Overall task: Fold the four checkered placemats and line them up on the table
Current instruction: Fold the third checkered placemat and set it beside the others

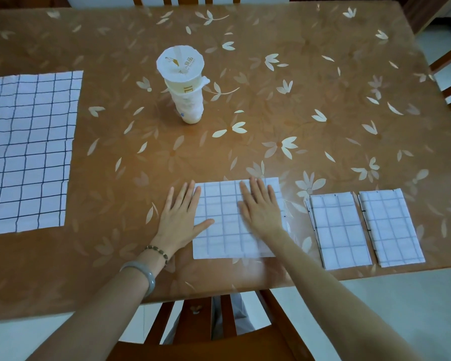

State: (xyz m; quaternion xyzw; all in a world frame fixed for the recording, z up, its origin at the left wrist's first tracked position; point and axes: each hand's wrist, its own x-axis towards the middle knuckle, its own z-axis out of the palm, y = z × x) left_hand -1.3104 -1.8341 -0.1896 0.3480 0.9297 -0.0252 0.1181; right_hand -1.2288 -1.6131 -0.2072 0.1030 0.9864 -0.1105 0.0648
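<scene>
Spanning the view, the table carries an open mat far left of the hands. The half-folded mat is pressed by the left hand and right hand, both flat, fingers straight, gripping nothing. Just right lie a folded mat and an end mat; a cup stands beyond.

Both hands flat, pressing half-folded placemat.

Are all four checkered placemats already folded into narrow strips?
No, the left placemat lies spread out flat, and the middle placemat is wider than the two folded placemats at the right.
</scene>
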